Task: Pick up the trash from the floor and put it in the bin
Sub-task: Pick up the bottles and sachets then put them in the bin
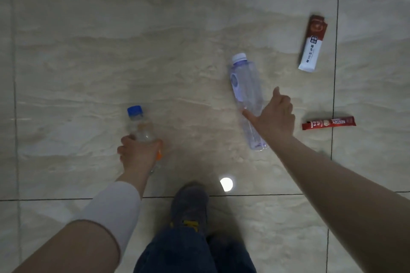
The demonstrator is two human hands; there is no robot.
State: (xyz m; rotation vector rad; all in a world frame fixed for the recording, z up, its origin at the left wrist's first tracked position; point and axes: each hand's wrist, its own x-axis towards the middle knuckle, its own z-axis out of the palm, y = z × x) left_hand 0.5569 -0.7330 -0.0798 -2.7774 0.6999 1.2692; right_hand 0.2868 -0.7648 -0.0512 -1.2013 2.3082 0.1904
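Shiny tile floor [111, 51], no bin in view. L hand [138, 154] is wrapped tight round a blue-cap bottle [139, 124], prob. to carry it off. R hand [276, 115], fingers partly spread w/ nothing in it, reaches onto the clear bottle [246, 95] lying mid-tile. Two packets, white-brown [311, 44] & red [328, 122], lie by the tile's right edge, red one partly across the seam.

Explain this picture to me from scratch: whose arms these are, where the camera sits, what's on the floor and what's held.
One camera, worn on a person's head, looks down at their own arms, legs and shoe. The left hand has its grip closed on a blue-capped bottle. The right hand, fingers spread, reaches over a clear bottle lying on the tiled floor; whether it touches is unclear. Also lying there: a brown-and-white sachet and a red sachet. No bin is in view.
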